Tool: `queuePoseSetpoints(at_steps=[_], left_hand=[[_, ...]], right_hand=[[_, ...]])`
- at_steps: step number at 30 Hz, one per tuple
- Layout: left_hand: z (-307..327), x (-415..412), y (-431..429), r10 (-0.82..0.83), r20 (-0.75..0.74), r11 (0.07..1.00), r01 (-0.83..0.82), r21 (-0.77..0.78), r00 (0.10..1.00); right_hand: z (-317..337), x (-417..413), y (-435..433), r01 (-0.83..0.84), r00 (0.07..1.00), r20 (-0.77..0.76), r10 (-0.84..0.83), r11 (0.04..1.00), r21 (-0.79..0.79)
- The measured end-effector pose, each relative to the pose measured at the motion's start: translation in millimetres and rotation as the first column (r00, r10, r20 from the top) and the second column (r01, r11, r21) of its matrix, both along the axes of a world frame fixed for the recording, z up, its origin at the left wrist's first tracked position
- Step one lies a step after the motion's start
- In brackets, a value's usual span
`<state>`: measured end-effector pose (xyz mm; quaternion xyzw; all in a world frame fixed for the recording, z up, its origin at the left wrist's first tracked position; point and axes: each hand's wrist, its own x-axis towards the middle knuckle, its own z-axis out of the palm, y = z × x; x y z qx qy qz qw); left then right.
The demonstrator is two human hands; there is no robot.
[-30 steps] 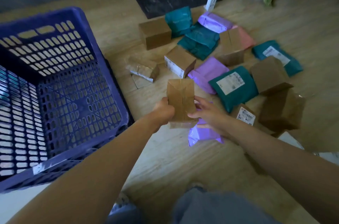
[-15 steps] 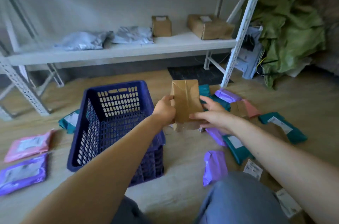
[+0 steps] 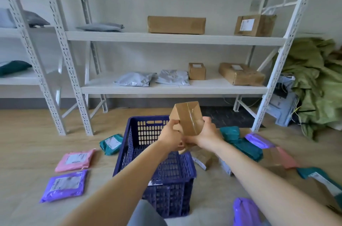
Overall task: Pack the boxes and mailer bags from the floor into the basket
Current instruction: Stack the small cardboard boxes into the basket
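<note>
A small brown cardboard box (image 3: 187,119) is held tilted above the right rim of the dark blue plastic basket (image 3: 146,129). My left hand (image 3: 171,136) grips its left side and my right hand (image 3: 208,134) grips its right side and underside. The basket stands on the wooden floor in front of me. Left of it lie a teal mailer bag (image 3: 111,143), a pink mailer bag (image 3: 75,160) and a purple mailer bag (image 3: 63,186). To the right lie teal mailers (image 3: 238,142), a purple mailer (image 3: 258,140), a pink mailer (image 3: 286,159) and brown boxes (image 3: 202,158).
White metal shelving (image 3: 166,88) stands behind the basket with grey bags and brown boxes on it. A heap of green sacks (image 3: 314,85) fills the right corner. A dark mat (image 3: 227,117) lies under the shelf. Another purple mailer (image 3: 246,212) sits by my knee.
The view has lifted from the floor pile to the shelving. Both hands have raised the brown box off the floor and carried it left, over the basket's right rim, tilting it.
</note>
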<state>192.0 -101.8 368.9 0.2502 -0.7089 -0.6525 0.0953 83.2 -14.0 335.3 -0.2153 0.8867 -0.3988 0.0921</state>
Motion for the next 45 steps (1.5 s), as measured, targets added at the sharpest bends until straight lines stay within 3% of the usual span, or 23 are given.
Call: queuePoseSetpoints(at_steps=[6, 9, 12, 14, 17, 20, 25, 27, 36, 40, 45], left_hand=[[-32.7, 0.4, -24.6, 0.023, -0.032, 0.981, -0.016, 0.196, 0.999], [-44.8, -4.2, -39.6, -0.012, 0.023, 0.999, 0.013, -0.053, 1.000], [-51.5, -17.6, -62.9, 0.003, 0.046, 0.926, 0.014, -0.377, 0.999], [-58.9, -30.1, -84.7, -0.014, 0.098, 0.805, 0.069, -0.590, 0.995], [-74.8, -48.6, -119.2, -0.057, 0.259, 0.513, 0.251, -0.821, 0.964], [-90.3, -68.0, -146.6, -0.096, 0.389, 0.234, 0.401, -0.886, 0.916], [-121.2, -101.1, -185.8, -0.111, 0.445, 0.030, 0.450, -0.892, 0.889], [-137.8, -114.2, -200.1, -0.140, 0.454, 0.013, 0.460, -0.888, 0.880], [-215.1, -158.8, -241.9, -0.117, 0.476, 0.116, 0.488, -0.865, 0.872], [-247.6, -180.9, -260.4, -0.083, 0.516, 0.116, 0.522, -0.845, 0.853], [-293.4, -222.5, -285.5, -0.056, 0.511, 0.219, 0.510, -0.832, 0.858]], right_hand=[[-30.3, 2.1, -37.1, 0.020, 0.998, -0.066, -0.014, 0.996, 0.088], [-40.7, -5.6, -46.0, -0.006, 0.998, -0.068, 0.014, 0.994, 0.112], [-48.2, -17.4, -55.1, -0.106, 0.980, -0.140, 0.139, 0.969, 0.221], [-52.2, -25.6, -61.3, -0.174, 0.955, -0.184, 0.231, 0.944, 0.280], [-60.1, -38.5, -71.9, -0.302, 0.908, -0.172, 0.381, 0.882, 0.360], [-71.8, -54.5, -86.5, -0.393, 0.875, -0.139, 0.465, 0.847, 0.357], [-99.3, -89.1, -113.7, -0.481, 0.819, -0.117, 0.562, 0.783, 0.395], [-113.9, -104.8, -124.4, -0.501, 0.798, -0.112, 0.592, 0.756, 0.422], [-177.1, -161.7, -175.5, -0.462, 0.611, -0.206, 0.764, 0.556, 0.691], [-206.9, -181.1, -199.4, -0.464, 0.623, -0.184, 0.760, 0.549, 0.696], [-245.5, -216.2, -233.9, -0.464, 0.668, -0.128, 0.733, 0.545, 0.699]])
